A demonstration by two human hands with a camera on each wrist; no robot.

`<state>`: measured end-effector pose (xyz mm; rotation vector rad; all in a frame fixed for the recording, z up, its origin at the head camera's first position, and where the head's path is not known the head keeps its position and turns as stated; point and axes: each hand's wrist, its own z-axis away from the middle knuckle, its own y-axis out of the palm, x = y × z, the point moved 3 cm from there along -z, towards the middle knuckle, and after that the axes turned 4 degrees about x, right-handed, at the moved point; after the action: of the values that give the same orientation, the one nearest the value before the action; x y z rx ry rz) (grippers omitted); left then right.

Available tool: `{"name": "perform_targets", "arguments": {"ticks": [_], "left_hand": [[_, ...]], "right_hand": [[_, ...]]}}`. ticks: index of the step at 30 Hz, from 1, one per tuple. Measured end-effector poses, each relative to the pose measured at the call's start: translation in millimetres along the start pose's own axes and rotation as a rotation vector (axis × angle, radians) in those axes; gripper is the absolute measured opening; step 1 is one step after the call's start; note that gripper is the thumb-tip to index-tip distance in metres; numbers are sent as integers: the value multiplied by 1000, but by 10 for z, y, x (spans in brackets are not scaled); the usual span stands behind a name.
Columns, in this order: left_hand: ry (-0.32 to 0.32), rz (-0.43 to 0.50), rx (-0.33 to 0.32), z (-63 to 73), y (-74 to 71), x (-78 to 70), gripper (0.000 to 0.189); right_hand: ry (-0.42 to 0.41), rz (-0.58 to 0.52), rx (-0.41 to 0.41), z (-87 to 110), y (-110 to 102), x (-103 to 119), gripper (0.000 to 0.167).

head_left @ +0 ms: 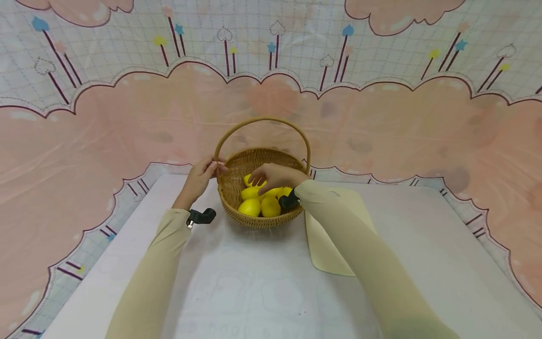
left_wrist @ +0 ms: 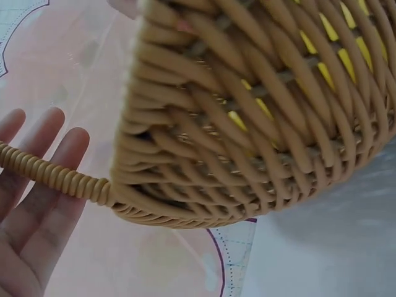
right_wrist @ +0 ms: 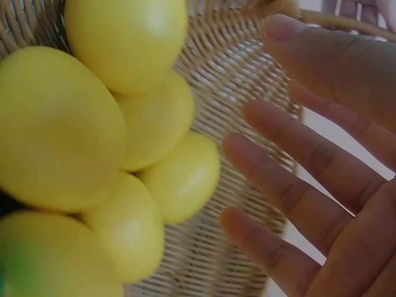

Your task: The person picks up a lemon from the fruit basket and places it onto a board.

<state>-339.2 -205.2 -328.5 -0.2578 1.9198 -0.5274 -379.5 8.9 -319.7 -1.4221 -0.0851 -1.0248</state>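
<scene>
A wicker basket [head_left: 259,223] with a tall arched handle [head_left: 263,118] stands at the far middle of the table, its opening facing me. Several yellow lemons [head_left: 249,207] lie heaped inside; one shows a green patch in the right wrist view. My left hand [head_left: 199,176] is at the left foot of the handle. In the left wrist view its straight fingers [left_wrist: 69,151] lie behind the wrapped handle. Over the lemons, my right hand [head_left: 275,175] reaches into the basket with fingers spread and nothing in them, apart from the fruit [right_wrist: 182,179] in the right wrist view.
A cream-coloured flat board [head_left: 328,252] lies on the white table [head_left: 254,268] to the right of the basket, partly under my right forearm. Behind the table hangs a pink patterned cloth [head_left: 372,132]. Black wrist cameras [head_left: 202,216] sit on both wrists.
</scene>
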Motion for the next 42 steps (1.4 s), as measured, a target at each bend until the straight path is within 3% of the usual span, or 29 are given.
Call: {"name": "perform_targets", "arguments": {"ticks": [9, 21, 28, 35, 42], "left_hand": [[3, -20, -22, -1, 45, 7, 37], [-30, -45, -5, 55, 55, 7, 39], [-25, -11, -5, 56, 41, 50, 42], [-41, 95, 58, 34, 4, 78, 39], [-87, 78, 103, 37, 12, 79, 44]], "right_hand": [[4, -63, 75, -189, 159, -101, 46], [40, -96, 125, -230, 315, -135, 44], [43, -65, 115, -236, 323, -145, 42], [71, -16, 75, -237, 307, -142, 39], [72, -28, 48, -240, 299, -191, 38]]}}
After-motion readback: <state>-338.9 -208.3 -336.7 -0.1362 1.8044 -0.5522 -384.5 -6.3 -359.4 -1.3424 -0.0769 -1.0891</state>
